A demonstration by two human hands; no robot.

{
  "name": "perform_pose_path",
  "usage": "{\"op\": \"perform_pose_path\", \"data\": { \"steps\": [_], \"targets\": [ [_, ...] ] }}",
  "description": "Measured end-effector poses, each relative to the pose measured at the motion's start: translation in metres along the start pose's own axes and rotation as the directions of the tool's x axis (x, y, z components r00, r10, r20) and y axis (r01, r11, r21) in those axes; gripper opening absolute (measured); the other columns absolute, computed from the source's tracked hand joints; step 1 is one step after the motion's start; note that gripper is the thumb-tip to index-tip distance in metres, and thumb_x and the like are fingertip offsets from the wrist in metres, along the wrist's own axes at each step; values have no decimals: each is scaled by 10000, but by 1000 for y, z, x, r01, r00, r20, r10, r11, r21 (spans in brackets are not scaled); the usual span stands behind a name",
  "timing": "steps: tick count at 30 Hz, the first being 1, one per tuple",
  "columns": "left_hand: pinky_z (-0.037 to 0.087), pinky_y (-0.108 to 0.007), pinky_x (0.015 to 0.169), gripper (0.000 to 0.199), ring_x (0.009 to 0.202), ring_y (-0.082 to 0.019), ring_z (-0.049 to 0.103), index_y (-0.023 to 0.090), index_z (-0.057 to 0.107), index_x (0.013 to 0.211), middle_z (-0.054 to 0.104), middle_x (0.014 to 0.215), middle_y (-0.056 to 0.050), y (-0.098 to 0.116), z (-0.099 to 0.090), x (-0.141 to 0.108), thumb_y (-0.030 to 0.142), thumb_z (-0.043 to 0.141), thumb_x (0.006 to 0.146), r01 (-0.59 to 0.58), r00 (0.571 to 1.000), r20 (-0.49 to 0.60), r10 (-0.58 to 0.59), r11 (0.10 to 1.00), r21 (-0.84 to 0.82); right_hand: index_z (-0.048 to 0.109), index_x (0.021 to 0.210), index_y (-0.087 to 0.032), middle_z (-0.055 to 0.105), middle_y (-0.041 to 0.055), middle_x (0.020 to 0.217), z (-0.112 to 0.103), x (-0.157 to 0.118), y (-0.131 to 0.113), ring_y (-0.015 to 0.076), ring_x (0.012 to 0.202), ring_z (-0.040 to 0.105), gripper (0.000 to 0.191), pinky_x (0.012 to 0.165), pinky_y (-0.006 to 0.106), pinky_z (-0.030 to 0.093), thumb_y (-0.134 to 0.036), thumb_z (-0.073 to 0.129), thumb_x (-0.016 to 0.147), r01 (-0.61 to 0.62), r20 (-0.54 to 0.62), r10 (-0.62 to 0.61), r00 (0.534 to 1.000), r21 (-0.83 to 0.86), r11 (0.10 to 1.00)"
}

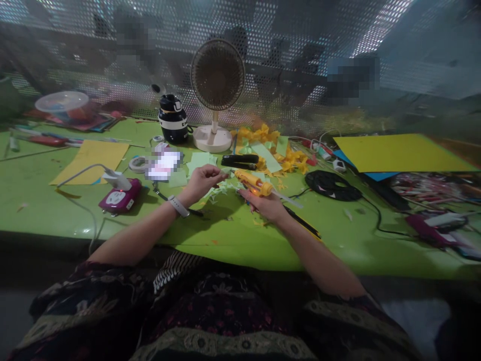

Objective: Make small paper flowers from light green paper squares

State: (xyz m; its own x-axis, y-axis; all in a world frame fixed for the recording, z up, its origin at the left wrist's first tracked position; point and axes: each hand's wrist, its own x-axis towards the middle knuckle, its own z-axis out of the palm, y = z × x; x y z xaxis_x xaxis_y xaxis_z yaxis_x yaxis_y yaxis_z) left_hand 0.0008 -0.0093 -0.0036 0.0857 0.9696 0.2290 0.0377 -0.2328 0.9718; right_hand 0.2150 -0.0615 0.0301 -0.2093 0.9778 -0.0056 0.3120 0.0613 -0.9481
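My right hand [259, 201] is wrapped round a yellow hot glue gun [252, 182], its nozzle pointing left and a clear glue stick [287, 198] poking out of the back. Close to the nozzle, the fingertips of my left hand [204, 180] are pinched together; a small greenish piece seems to be between them, too small to name. Pale green paper cutouts [218, 191] lie under and between my hands. Behind the glue gun rests a black stapler [239, 161]. Yellow paper flowers [293, 159] and green paper strips [267, 157] are heaped beyond it.
A fan [213, 139] and a dark bottle [173, 123] stand at the back. A phone [164, 165], tape roll [138, 164] and purple power socket [122, 198] sit to the left. On the right are a coiled black cable [330, 185] and yellow sheet [398, 153].
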Motion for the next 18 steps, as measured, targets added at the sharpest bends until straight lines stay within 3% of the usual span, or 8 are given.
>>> {"op": "perform_pose_path", "data": {
  "steps": [7,12,18],
  "targets": [
    [525,-211,533,373,615,-80,544,152,666,666,620,784,-30,1,-2,0,487,824,710,-68,997,26,67,996,50,652,746,-221,505,-43,495,-1,-1,-1,108,425,442,400,403,268,386,-585,811,701,-4,-9,4,1000,-14,1000],
    [518,-209,534,359,628,-83,545,154,675,674,622,794,-33,0,-2,1,476,827,711,-71,997,27,70,996,48,668,756,-232,503,-33,492,-1,0,1,114,427,441,381,411,278,390,-594,788,733,6,-15,-6,1000,-23,1000],
    [522,-212,534,300,619,-80,551,155,695,691,626,793,-31,2,-2,0,422,827,724,-55,998,23,54,998,42,620,644,-230,481,-30,469,-2,0,1,110,424,430,429,413,278,384,-619,780,728,15,-5,-15,1000,-34,999]
  ]
}}
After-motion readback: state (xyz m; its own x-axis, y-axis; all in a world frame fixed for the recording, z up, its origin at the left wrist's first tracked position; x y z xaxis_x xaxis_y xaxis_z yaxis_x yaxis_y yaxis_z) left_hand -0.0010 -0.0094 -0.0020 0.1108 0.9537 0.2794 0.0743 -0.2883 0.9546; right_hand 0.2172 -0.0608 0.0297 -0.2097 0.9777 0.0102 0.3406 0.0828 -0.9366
